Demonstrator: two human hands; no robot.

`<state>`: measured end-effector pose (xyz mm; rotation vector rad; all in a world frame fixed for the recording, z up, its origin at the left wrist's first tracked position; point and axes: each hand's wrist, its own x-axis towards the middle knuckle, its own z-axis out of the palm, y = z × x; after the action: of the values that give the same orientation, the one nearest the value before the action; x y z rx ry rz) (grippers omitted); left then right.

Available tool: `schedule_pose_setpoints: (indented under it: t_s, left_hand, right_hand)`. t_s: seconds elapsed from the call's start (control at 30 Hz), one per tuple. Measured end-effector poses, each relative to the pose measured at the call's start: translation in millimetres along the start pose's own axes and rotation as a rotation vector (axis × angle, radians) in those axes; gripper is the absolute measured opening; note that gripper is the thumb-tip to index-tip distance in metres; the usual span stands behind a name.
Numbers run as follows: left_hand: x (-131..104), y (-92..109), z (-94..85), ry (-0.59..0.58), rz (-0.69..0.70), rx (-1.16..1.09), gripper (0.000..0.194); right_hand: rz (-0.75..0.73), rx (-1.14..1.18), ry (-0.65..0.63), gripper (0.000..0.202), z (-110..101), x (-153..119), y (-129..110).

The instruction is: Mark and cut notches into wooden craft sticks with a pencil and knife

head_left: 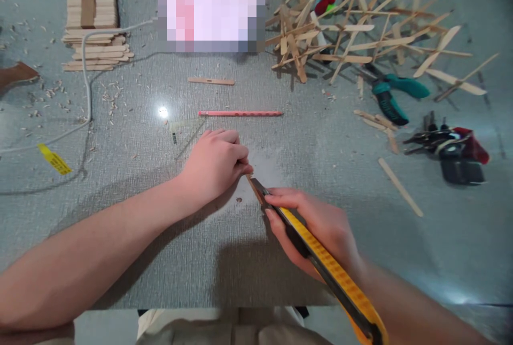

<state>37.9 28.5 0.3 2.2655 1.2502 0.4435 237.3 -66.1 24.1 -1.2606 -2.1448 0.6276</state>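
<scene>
Near the middle of the table, my left hand (216, 161) is closed, its fingertips pinching a wooden craft stick (255, 190) that points down toward my right hand. My right hand (326, 225) is wrapped around a yellow and black utility knife (328, 267). The knife's blade end lies at the stick, close to my left fingertips; the exact contact is hard to make out. A pink pencil (240, 114) lies just beyond my left hand. Farther back rests a single craft stick (224, 82) with a small slot in its middle.
Bundled craft sticks (108, 8) lie back left, beside a white cable (87, 88) with a yellow tag. Crossed, joined sticks (352, 59) spread across the back right. Green-handled pliers (387, 102), keys (441, 142) and a loose stick (401, 187) are at right. Wood chips litter the left.
</scene>
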Motion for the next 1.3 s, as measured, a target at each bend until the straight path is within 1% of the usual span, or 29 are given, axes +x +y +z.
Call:
schedule_pose_setpoints:
  t_s: [0.17,0.33,0.43,0.63,0.77,0.9,1.07,1.3]
  left_hand:
    - [0,0,-0.3,-0.016,-0.001,-0.012,0.018]
    - [-1,0,0.3,-0.025,-0.002,-0.004,0.016]
    - [-1,0,0.2,-0.017,0.003,-0.001,0.016]
    - [-1,1,0.0,-0.017,-0.001,-0.004,0.014]
    - [-1,1,-0.3,-0.032,-0.007,0.008,0.015]
    - [-1,1,0.2,-0.021,-0.009,0.001,0.014]
    - [-1,2,-0.1,-0.019,-0.005,-0.001,0.014]
    - [-1,1,1.0,-0.009,0.003,0.029,0.018]
  right_hand:
    - [-0.009,-0.005,-0.016,0.034,0,-4,3]
    - [-0.011,-0.021,0.065,0.031,-1,-10,7]
    - [0.009,-0.022,0.081,0.028,0,-8,9]
    - [-0.006,-0.026,0.073,0.024,5,0,12]
    - [0.0,-0.03,0.066,0.024,6,-2,13]
    - [0.005,-0.04,0.06,0.024,5,-3,13]
    - [0.034,-0.011,0.031,0.021,1,3,9]
    - [0.048,0.022,0.039,0.023,1,3,4]
